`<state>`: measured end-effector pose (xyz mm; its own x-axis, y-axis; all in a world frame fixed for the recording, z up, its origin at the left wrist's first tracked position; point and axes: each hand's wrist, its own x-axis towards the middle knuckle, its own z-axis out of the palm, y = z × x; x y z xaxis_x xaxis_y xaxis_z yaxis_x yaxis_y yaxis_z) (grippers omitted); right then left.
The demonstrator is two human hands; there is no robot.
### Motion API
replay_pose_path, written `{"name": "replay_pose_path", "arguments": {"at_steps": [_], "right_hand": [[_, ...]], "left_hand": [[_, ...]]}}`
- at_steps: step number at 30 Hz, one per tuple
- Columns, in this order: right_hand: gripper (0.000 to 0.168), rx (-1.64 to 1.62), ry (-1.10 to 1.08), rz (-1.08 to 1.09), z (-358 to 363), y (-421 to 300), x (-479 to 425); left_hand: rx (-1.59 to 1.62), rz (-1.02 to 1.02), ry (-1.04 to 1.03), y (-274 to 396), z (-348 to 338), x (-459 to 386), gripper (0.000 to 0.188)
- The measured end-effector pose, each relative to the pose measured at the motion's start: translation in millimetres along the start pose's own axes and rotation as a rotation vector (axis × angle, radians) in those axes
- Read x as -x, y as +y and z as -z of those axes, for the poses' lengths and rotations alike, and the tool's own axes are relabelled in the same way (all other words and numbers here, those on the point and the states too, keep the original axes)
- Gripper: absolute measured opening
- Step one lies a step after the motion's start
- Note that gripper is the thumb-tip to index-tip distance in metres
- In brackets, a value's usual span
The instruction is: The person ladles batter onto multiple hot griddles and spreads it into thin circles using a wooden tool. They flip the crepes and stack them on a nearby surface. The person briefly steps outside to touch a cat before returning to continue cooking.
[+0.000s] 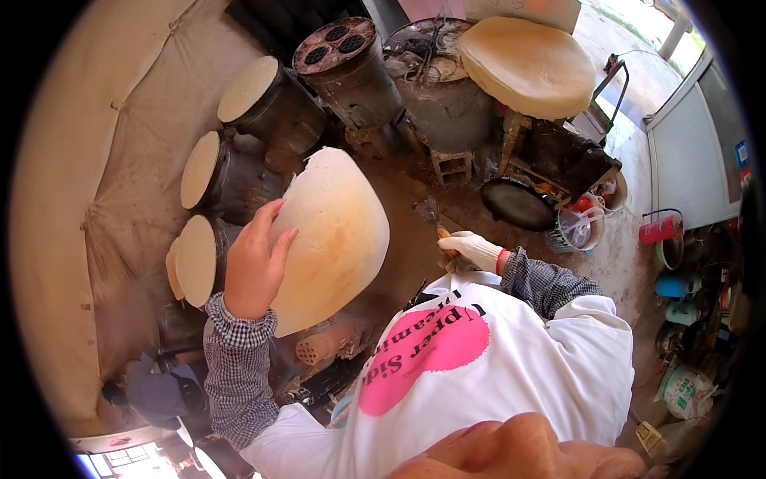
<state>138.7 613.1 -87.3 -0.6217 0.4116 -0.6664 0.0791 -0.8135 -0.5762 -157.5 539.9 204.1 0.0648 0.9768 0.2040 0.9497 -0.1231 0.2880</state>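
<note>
My bare left hand (257, 263) holds a large, thin round flatbread (335, 239) by its left edge. The flatbread hangs tilted in front of me, pale at the rim and browned in the middle, with a ragged upper edge. My right hand (476, 248), in a white knit glove, grips a scraper (428, 211) with a wooden handle and a dark flat blade. The scraper is apart from the flatbread. At the left stand dark drum stoves, their tops covered by pale rounds: an upper round (248, 90), a middle round (200, 170) and a lower round (197, 260).
A thick stack of flatbreads (526, 66) lies at the upper right. Beside it are a sooty drum (443, 108) and a drum with honeycomb briquettes (335, 48). A black round pan (517, 203) leans near a bucket (577, 239). Another person (155, 389) is at lower left.
</note>
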Motion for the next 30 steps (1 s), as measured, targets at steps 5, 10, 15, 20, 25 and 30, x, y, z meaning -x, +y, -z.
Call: {"name": "replay_pose_path", "arguments": {"at_steps": [5, 10, 15, 20, 25, 30], "right_hand": [[0.029, -0.010, 0.090, 0.002, 86.8, -12.4, 20.7], [0.035, 0.295, 0.319, 0.011, 167.4, -23.0, 50.3], [0.047, 0.251, 0.359, 0.027, 221.0, -15.5, 57.8], [0.050, 0.247, 0.462, -0.028, 260.3, -19.4, 67.6], [0.054, 0.136, 0.529, -0.031, 284.3, -4.9, 69.0], [0.058, 0.195, 0.539, -0.064, 280.7, -22.0, 84.8]], "left_hand": [[0.131, -0.215, -0.034, 109.1, -24.9, -117.5, 0.037], [0.522, -0.280, 0.081, 185.0, -36.0, -238.5, 0.037], [1.060, -0.126, 0.195, 194.3, -60.7, -354.6, 0.034], [1.316, 0.101, 0.261, 137.3, -213.7, -456.2, 0.029], [1.140, 0.420, 0.296, 82.0, -383.9, -468.3, 0.035], [0.989, 0.474, 0.244, 95.2, -408.1, -467.7, 0.036]]}}
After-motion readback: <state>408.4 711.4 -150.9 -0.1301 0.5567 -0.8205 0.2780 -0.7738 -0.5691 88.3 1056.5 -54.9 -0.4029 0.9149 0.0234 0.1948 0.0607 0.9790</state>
